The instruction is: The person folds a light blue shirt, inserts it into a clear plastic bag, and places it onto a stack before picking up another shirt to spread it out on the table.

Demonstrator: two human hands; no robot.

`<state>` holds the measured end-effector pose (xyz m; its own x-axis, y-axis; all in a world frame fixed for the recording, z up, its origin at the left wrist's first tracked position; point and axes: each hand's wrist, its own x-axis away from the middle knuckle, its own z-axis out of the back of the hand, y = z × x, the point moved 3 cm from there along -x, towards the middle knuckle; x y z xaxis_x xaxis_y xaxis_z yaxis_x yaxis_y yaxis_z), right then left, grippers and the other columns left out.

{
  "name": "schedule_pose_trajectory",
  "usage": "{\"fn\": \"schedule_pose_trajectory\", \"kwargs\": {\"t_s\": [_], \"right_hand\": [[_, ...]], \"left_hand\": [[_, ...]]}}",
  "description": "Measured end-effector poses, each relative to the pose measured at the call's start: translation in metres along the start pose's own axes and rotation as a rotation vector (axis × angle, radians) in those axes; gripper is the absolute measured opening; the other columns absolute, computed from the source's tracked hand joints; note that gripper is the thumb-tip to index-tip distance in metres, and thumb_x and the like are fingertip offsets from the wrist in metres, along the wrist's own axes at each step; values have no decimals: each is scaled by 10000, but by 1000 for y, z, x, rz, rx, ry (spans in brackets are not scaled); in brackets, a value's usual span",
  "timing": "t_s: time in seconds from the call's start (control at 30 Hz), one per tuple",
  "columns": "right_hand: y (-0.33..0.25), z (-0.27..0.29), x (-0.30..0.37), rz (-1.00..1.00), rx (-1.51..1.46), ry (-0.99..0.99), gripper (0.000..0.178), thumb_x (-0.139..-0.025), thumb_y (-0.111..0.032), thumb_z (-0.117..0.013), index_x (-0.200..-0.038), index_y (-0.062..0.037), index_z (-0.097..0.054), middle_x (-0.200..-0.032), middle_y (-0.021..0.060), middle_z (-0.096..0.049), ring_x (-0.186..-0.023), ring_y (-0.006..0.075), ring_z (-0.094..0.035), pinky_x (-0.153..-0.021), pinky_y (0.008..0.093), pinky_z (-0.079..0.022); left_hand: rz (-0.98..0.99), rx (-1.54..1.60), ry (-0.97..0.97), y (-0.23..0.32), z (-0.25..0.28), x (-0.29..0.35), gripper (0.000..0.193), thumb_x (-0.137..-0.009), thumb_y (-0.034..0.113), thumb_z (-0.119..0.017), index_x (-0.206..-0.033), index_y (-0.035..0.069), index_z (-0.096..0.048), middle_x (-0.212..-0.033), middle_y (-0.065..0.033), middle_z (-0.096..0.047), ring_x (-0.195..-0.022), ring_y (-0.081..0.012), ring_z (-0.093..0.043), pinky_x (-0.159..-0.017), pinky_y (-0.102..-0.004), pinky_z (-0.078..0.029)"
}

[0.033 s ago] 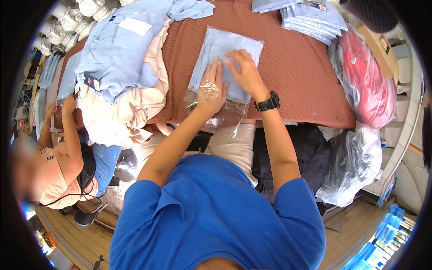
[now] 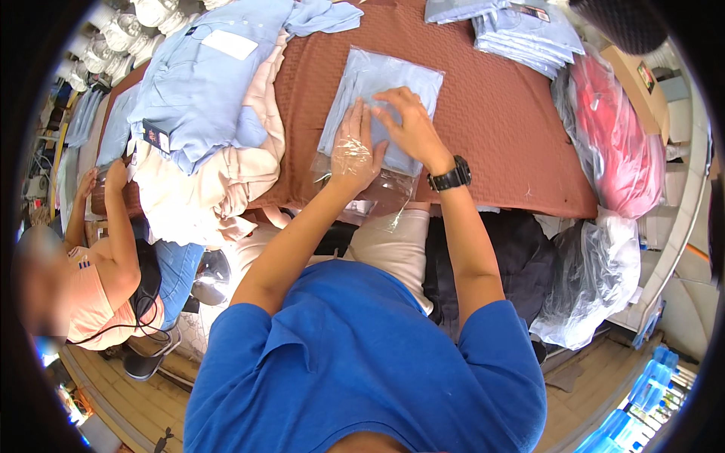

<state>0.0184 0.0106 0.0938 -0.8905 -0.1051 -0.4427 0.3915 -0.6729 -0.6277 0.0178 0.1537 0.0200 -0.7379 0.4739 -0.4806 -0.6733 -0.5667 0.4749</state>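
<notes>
A folded light blue shirt (image 2: 353, 79) lies in a clear plastic bag (image 2: 394, 181) on the brown tablecloth in front of me. The bag's loose end hangs toward me at the table's near edge. My left hand (image 2: 356, 151) rests flat on the shirt, fingers stretched out, with shiny clear film across its back. To its right, my right hand (image 2: 414, 130) touches the bag from above, its fingers apart and slightly bent. A black watch (image 2: 450, 175) circles my right wrist.
Light blue shirts (image 2: 204, 83) lie over pale garments (image 2: 219, 189) at left. Bagged shirts (image 2: 525, 41) are stacked at far right, near bagged red clothing (image 2: 615, 136) and a cardboard box (image 2: 638, 87). A co-worker (image 2: 106, 279) sits at left, hands on the table's far-left end.
My right hand's fingers have shifted very slightly left over the bag. My left hand stays where it was.
</notes>
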Motion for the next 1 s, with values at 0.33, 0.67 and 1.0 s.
{"fn": "schedule_pose_trajectory", "kwargs": {"t_s": [0.33,0.67,1.0], "right_hand": [[44,-15,1,-59,307,48,354,-939,-259,-616,-1249,-88,-629,-1304,98,-574,-1202,337,-509,-1000,481,-435],[48,-11,-12,-80,486,69,260,-909,-280,-648,-1110,-133,-722,-1095,80,-587,-1061,330,-522,-884,481,-426],[78,-73,-64,-27,558,-228,440,-951,-469,-518,-1334,-288,-639,-1488,-35,-504,-1458,310,-313,-1156,683,-145]], "left_hand": [[94,-82,89,-23,-1,0,869,-889,527,-637,-1509,-11,-353,-1527,-327,-312,-1421,-507,-279,-1177,-571,-214],[112,-259,-1,-20,0,-3,894,-899,626,-566,-1519,14,-362,-1547,-310,-301,-1440,-490,-262,-1182,-564,-210],[90,-234,30,-19,5,5,938,-890,586,-612,-1509,-59,-328,-1568,-307,-271,-1454,-490,-242,-1188,-562,-200]]}}
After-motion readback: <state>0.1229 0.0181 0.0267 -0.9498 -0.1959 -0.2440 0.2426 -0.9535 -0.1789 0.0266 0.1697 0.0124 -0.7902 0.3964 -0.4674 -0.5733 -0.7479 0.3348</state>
